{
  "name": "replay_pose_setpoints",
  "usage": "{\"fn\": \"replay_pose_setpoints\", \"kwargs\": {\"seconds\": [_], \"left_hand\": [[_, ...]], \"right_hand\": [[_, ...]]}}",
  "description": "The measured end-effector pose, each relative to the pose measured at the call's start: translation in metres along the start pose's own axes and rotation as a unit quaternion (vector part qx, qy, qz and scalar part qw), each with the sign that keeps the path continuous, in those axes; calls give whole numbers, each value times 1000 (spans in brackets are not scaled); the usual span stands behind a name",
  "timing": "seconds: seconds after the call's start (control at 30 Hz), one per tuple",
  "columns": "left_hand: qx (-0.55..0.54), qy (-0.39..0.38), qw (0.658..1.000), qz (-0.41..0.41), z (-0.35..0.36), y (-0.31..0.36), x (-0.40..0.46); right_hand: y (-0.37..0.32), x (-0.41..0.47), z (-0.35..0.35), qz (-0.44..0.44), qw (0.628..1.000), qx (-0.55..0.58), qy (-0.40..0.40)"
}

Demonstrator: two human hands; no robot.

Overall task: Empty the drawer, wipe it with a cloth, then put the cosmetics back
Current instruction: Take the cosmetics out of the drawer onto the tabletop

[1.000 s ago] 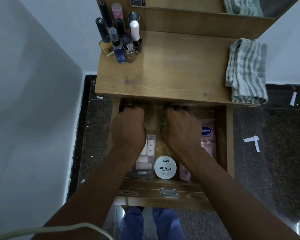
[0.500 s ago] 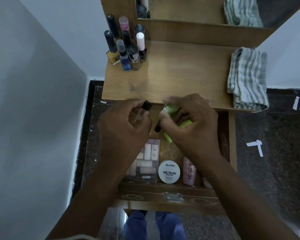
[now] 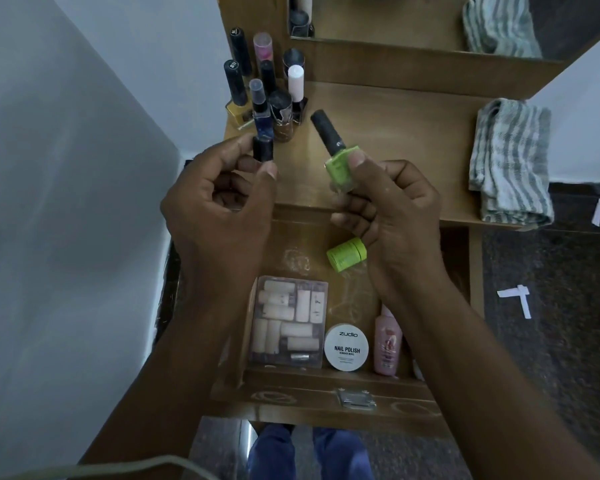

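Note:
My right hand [image 3: 392, 216] holds a green nail polish bottle [image 3: 340, 168] with a black cap above the wooden tabletop [image 3: 395, 140], and also grips a small green jar [image 3: 346, 258] lower in the palm. My left hand [image 3: 222, 202] holds a small bottle with a black cap [image 3: 263, 148] at the tabletop's front left. The open drawer [image 3: 326, 386] below holds a clear box of fake nails [image 3: 286, 322], a white round nail polish remover tin [image 3: 346, 347] and a pink bottle [image 3: 388, 344]. A striped cloth [image 3: 510, 161] lies folded on the right.
Several nail polish bottles [image 3: 267, 88] stand clustered at the tabletop's back left. A mirror [image 3: 430, 22] rises behind. Grey wall on the left, dark speckled floor [image 3: 548, 341] with white tape marks on the right.
Both hands have risen out of the drawer to the tabletop's front edge, each carrying a bottle. The hands have moved apart.

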State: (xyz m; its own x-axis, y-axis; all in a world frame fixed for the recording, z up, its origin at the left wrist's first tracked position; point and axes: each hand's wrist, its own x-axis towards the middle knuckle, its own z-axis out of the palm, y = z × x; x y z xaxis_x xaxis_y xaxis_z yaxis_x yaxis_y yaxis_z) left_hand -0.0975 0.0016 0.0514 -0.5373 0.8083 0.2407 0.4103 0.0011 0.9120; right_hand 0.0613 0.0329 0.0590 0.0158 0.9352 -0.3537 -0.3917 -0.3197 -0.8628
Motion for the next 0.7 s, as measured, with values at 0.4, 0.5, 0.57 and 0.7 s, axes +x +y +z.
{"fn": "replay_pose_setpoints", "kwargs": {"seconds": [0.4,0.5,0.57,0.7], "left_hand": [[5,21,1000,4,1,-12,32],[4,23,1000,10,1,-15,37],[3,21,1000,13,2,-17,40],[11,14,1000,26,3,-20,44]], "right_hand": [[10,17,33,-165,963,-211,-43],[17,22,43,-233,922,-310,-15],[23,26,47,-261,895,-362,1],[36,35,51,-292,854,-430,13]]}}
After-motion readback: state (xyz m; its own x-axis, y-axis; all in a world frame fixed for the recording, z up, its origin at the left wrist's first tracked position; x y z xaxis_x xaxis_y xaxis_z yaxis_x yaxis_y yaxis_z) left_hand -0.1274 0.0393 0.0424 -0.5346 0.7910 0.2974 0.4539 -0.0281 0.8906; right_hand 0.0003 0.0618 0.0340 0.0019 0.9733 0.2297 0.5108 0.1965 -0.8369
